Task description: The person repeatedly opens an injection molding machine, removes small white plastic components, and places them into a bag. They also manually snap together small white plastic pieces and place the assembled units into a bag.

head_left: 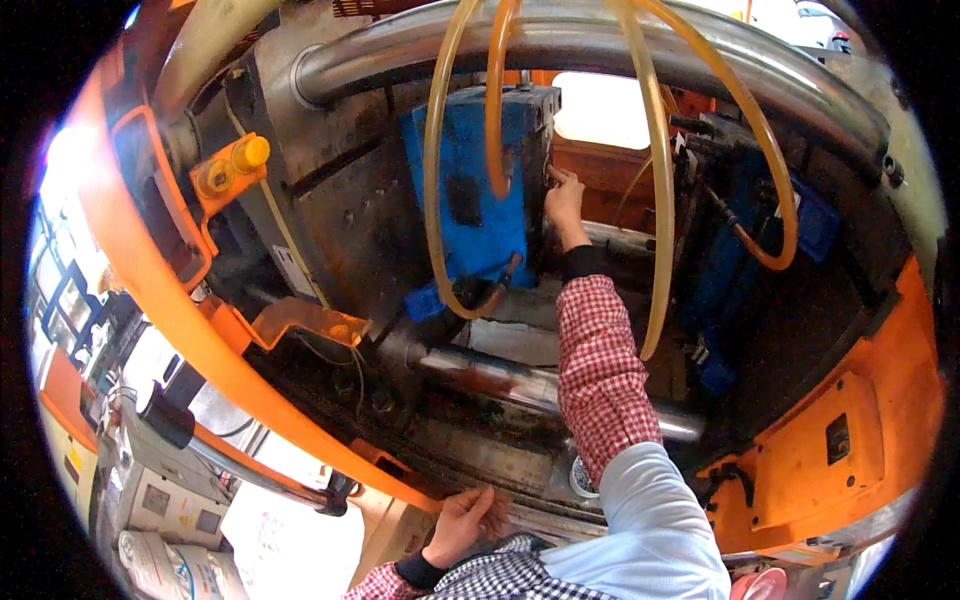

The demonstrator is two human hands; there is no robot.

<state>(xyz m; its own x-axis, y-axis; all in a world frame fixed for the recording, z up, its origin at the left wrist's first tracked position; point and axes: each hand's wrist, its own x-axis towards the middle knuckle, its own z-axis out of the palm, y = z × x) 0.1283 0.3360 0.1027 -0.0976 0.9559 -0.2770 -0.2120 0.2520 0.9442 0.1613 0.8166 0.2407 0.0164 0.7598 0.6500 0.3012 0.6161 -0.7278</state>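
Left hand: the left hand [462, 522] is low and near, at the bottom of the view. Its fingers are bent and rest on the near edge of the big machine, just beside the orange frame [190, 330]. It holds nothing that can be seen.
Left sleeve: a red checked cuff with a dark band shows at the wrist.
Right arm: the right arm goes up and far into the machine. It wears a red checked sleeve [600, 370] and a light cover near the shoulder.
Right hand: the right hand [565, 200] is far in, with fingers pinched small at the right edge of the blue block [470, 190]. If it holds a little part, it is too small to tell.
Blue block: it sits in the middle, far from the person, on a grey metal wall.
Hoses: yellow hoses [655, 200] loop in front of the block and the arm.
Bars: a shiny metal bar [500, 375] runs under the arm. A thick one [600, 45] runs across the top.
Right side: a second blue block [740, 260] stands right of the hand, then an orange cover [850, 440].
Room: far left, past the frame, there is a bright floor with grey boxes [160, 490].
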